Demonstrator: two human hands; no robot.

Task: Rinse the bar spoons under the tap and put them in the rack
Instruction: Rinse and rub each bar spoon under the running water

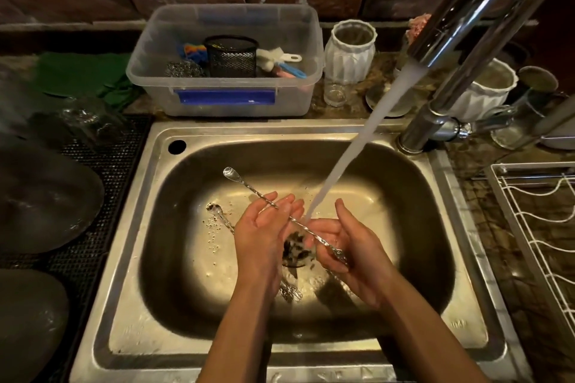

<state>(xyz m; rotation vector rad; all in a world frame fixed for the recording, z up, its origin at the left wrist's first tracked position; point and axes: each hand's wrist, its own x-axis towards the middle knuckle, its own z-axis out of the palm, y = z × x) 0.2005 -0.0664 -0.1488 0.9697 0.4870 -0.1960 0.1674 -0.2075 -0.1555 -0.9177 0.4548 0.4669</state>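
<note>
- Head view, centre of frame: a steel sink [441, 196] with running water [351, 146] falling from the tap [473, 9] at upper right; the stream lands between the two hands.
- Left hand [264, 227], centre: palm turned up and inward, fingers nearly straight and relaxed; the twisted shaft of a bar spoon [249, 188] lies across the fingers.
- Right hand [345, 246], just right of centre: cupped under the stream, fingers loosely curved; the decorated end of the same bar spoon rests in the palm. Whether the fingers pinch it cannot be told.
- The held bar spoon runs diagonally, bowl toward upper left above the basin, handle end at lower right in the right hand.
- A second bar spoon [217, 214] lies on the sink floor left of the left hand, partly hidden by that hand and wrist; its far end shows near the drain [295, 250].
- Right edge of frame: a white wire rack [535, 214] on the counter, well apart from the hands.
- Upper centre: a clear plastic tub [224, 102] containing a black mesh cup [231, 56] and a steel scourer [180, 68].
- Upper right of the tub: a white ribbed jar [351, 53].
</note>
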